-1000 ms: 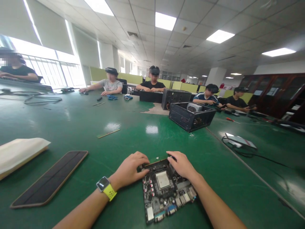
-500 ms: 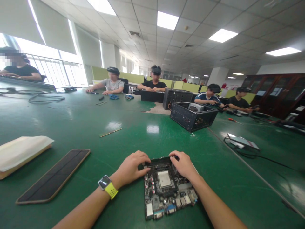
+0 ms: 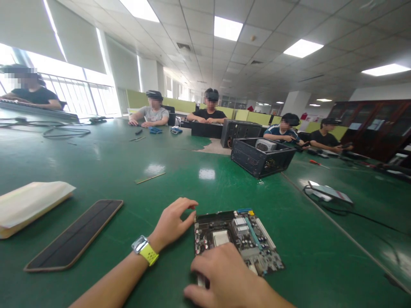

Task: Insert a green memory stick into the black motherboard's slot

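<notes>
A computer motherboard (image 3: 257, 246) lies flat on the green table in front of me, its pale square processor (image 3: 221, 238) partly covered. My left hand (image 3: 175, 222), with a yellow-strapped watch (image 3: 146, 250) on the wrist, is at the board's far left corner. Its thumb and fingers are apart, the tips close to the board's edge; whether they touch it I cannot tell. My right hand (image 3: 221, 276) reaches across the near left part of the board and hides the ports there. Thumb and index finger are spread around the near left corner, with nothing visibly gripped.
A dark flat panel (image 3: 75, 237) and a white-covered block (image 3: 34, 205) lie at left. Beyond the board are a thin brass-coloured strip (image 3: 150, 178) and an open black computer case (image 3: 260, 158). A device with cables (image 3: 332, 193) lies at right. Several people sit around the table.
My right hand has left the board's far edge and come nearer and left, over the near left corner. My left hand has drawn slightly left from the board.
</notes>
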A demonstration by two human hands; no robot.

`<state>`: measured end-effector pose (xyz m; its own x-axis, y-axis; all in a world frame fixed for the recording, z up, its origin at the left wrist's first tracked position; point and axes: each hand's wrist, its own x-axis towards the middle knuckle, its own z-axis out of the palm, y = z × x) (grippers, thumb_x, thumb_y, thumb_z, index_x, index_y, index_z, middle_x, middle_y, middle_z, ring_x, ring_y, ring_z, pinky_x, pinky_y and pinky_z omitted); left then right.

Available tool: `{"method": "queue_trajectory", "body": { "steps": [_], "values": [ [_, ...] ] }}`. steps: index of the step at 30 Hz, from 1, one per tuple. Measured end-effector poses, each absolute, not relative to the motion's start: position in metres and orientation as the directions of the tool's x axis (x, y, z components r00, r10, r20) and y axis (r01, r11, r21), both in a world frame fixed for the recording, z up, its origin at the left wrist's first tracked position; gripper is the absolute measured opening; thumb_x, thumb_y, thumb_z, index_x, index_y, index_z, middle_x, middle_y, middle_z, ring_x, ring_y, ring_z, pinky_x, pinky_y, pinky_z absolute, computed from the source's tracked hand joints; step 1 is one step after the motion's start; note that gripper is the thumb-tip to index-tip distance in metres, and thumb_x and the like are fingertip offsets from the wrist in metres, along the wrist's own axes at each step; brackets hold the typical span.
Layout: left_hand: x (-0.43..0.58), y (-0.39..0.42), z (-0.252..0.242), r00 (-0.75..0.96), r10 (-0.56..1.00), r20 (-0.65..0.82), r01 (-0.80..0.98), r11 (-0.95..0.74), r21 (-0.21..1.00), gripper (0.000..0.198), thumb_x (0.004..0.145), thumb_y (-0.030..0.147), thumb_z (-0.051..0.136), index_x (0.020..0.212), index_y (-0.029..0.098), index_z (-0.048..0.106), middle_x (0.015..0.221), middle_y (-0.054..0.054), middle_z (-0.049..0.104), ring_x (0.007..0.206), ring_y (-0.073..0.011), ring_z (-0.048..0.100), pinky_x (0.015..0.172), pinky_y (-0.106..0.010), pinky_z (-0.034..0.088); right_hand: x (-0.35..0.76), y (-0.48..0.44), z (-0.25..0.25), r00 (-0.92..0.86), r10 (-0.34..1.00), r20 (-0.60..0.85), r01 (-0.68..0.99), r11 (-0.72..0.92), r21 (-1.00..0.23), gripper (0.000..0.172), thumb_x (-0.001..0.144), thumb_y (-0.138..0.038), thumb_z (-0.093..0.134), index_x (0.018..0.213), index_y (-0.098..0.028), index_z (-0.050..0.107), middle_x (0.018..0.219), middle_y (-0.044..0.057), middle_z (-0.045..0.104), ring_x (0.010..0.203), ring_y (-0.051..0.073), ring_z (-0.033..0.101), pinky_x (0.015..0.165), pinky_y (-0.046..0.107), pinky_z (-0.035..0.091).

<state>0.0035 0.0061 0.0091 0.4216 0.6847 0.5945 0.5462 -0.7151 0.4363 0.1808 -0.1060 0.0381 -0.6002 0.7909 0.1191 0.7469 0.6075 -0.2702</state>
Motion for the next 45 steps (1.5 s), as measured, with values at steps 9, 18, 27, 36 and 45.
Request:
{"method": "queue_trajectory", "body": {
  "steps": [9,18,27,36,45],
  "values": [
    [0.001,0.007,0.006,0.419,0.685,0.596,0.557,-0.712,0.427,0.016,0.086,0.023,0.051,0.099,0.021,0.061,0.088,-0.003,0.064,0.083,-0.018,0.06,0.077,-0.03,0.049,0.207,-0.077,0.033,-0.412,0.904,0.115,0.875,0.427,-0.228,0.02,0.076,-0.035,0.053,0.078,-0.025,0.071,0.07,0.002,0.07,0.068,0.018,0.064,0.062,0.025,0.038],
    [0.001,0.006,0.01,0.437,0.682,0.587,0.553,-0.718,0.423,0.015,0.086,0.024,0.052,0.096,0.02,0.063,0.087,-0.004,0.065,0.082,-0.0178,0.06,0.076,-0.031,0.05,0.297,-0.008,0.03,0.287,0.94,0.182,0.954,-0.265,-0.139,0.032,0.088,-0.04,0.04,0.088,-0.023,0.067,0.085,0.009,0.069,0.08,0.022,0.065,0.063,0.027,0.039],
    [0.003,0.006,0.009,0.5,0.681,0.535,0.543,-0.728,0.419,0.014,0.086,0.023,0.053,0.095,0.022,0.064,0.089,-0.003,0.066,0.083,-0.0182,0.061,0.078,-0.031,0.05,0.261,-0.036,0.036,0.016,0.997,0.074,0.976,0.0,-0.217,0.024,0.079,-0.04,0.054,0.076,-0.019,0.065,0.075,0.006,0.067,0.07,0.018,0.061,0.06,0.026,0.036],
    [0.006,0.001,0.012,0.608,0.651,0.454,0.508,-0.759,0.407,0.026,0.084,0.027,0.06,0.11,0.024,0.061,0.123,-0.008,0.055,0.113,-0.0241,0.052,0.097,-0.04,0.043,0.223,-0.063,0.042,-0.254,0.95,0.183,0.668,0.309,-0.677,0.025,0.087,-0.037,0.047,0.091,-0.02,0.066,0.079,0.001,0.067,0.07,0.014,0.06,0.067,0.024,0.043],
    [0.008,0.002,0.005,0.661,0.678,0.321,0.535,-0.726,0.432,0.053,0.084,0.031,0.061,0.134,0.027,0.043,0.142,-0.009,0.042,0.126,-0.0268,0.043,0.105,-0.047,0.035,0.277,-0.007,0.001,-0.035,0.973,0.227,0.864,0.144,-0.482,0.03,0.086,-0.032,0.047,0.109,-0.022,0.064,0.111,0.003,0.066,0.105,0.019,0.056,0.094,0.031,0.037]
  ]
}}
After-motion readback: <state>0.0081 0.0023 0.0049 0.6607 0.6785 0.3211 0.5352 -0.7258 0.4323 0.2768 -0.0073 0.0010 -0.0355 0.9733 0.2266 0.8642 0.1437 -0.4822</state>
